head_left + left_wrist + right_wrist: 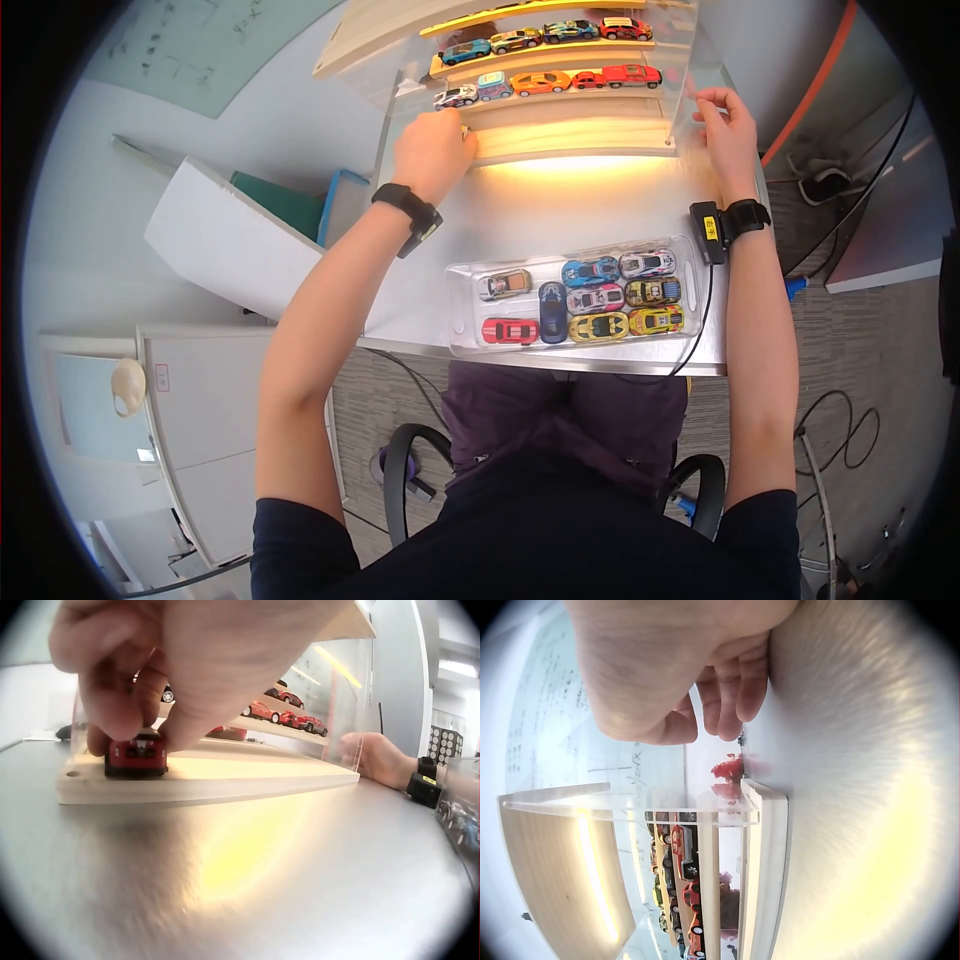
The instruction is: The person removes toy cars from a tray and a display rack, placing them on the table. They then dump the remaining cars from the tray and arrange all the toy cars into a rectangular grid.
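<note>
Between the thumb and fingers of my left hand (432,157) is a small red toy car (136,759), pinched from above at the left end of the wooden base (210,782) of a display case. The hand mostly hides that car in the head view. My right hand (728,138) is beside the case's clear right panel (684,80), fingers loosely bent with nothing in them. In the right wrist view its fingertips hang just past the panel's edge. Toy cars such as an orange car (540,83) and a red pickup (632,76) line the lit shelves above the base.
A clear plastic tray (462,300) near the table's front edge holds several toy cars, among them a dark blue car (553,312) and a red car (510,331). A black cable (703,320) runs from the right wrist camera over the table's edge. A white box (225,225) stands at left.
</note>
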A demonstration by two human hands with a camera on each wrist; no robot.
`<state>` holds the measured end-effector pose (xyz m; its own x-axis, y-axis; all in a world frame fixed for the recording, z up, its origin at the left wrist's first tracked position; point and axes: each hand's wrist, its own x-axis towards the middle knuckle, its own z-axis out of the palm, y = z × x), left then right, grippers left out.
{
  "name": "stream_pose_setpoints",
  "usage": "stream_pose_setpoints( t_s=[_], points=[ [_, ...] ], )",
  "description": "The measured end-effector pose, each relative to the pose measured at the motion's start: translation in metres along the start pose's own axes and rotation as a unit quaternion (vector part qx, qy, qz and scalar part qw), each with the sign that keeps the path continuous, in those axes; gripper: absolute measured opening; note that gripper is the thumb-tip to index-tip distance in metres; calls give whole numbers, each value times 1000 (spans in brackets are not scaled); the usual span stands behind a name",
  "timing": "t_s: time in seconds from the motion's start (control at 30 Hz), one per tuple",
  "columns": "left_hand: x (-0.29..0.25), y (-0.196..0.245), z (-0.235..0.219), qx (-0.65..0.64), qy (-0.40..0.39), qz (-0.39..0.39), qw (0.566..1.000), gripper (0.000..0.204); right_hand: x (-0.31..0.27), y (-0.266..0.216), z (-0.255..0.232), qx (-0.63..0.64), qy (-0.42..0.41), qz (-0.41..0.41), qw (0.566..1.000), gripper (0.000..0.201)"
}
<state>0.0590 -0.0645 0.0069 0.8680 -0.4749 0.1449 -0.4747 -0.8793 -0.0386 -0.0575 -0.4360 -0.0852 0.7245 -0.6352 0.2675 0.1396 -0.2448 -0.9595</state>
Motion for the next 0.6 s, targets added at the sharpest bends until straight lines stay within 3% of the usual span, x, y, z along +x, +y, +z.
stream_pose_setpoints(
  t_s=[0.43, 0.6],
  points=[
    [-8, 5, -11, 3, 30, 12, 999, 36, 1, 3, -1, -14, -8, -1, 1000, 15],
    [-40, -14, -40, -106, 61, 84, 989, 30, 2, 6, 0, -12, 1, -2, 1000, 19]
  ],
)
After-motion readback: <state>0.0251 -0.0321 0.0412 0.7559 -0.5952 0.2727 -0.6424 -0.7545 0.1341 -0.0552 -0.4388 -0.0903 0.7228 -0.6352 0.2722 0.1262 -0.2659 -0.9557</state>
